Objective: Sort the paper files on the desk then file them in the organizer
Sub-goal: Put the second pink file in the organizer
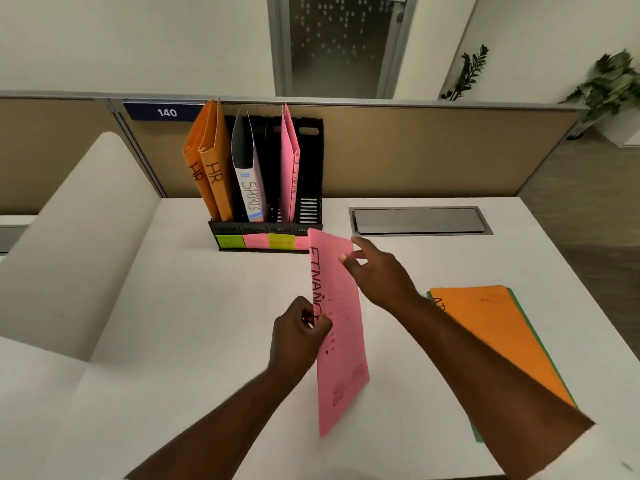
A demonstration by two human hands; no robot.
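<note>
The person is holding a thin pink card folder lettered FINANCE (343,341) upright above the white counter (207,323), just in front of the black slotted plastic organizer (309,202). The left hand (298,334) is pinching the lettered spine edge at mid-height. The right hand (377,271) is nipping the far top corner between thumb and fingers (349,258), the other fingers loosely spread.

The card looks limp and smooth, so it probably needs both grips kept while the lower edge is being fed in. Judging by its colour, it likely belongs beside the matching pink folder (289,168) already standing there, behind the bright sticky labels (254,241). A flat orange card folder (498,334) is lying to the right, not yet filed.
</note>
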